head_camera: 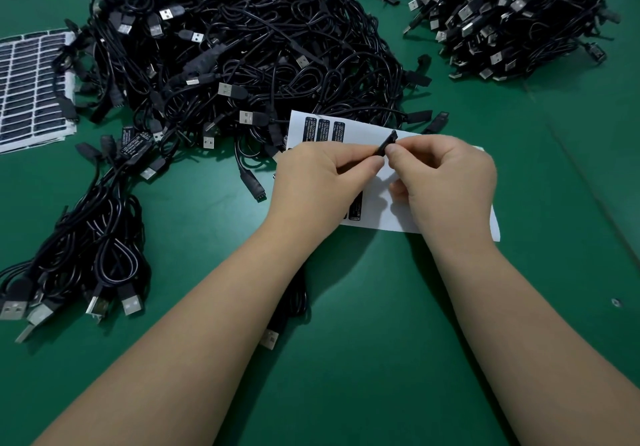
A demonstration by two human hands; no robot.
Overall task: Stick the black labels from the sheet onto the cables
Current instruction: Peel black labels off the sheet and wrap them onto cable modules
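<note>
Both hands meet over a white label sheet (375,136) that lies on the green table. My left hand (311,186) grips a small black controller block (387,143) of a cable, and my right hand (446,182) pinches the same block at its upper end with thumb and forefinger. The held cable (294,303) hangs down under my left forearm and ends in a USB plug (269,339). A few black labels (323,129) remain at the sheet's top left, and another black label (356,209) shows between my hands. Whether a label lies on the held block I cannot tell.
A big tangle of black USB cables (242,47) fills the middle back. A second heap (512,13) sits at the back right. Bundled cables (93,248) lie at the left, one with a labelled block (133,146). A full label sheet (31,89) lies at the far left.
</note>
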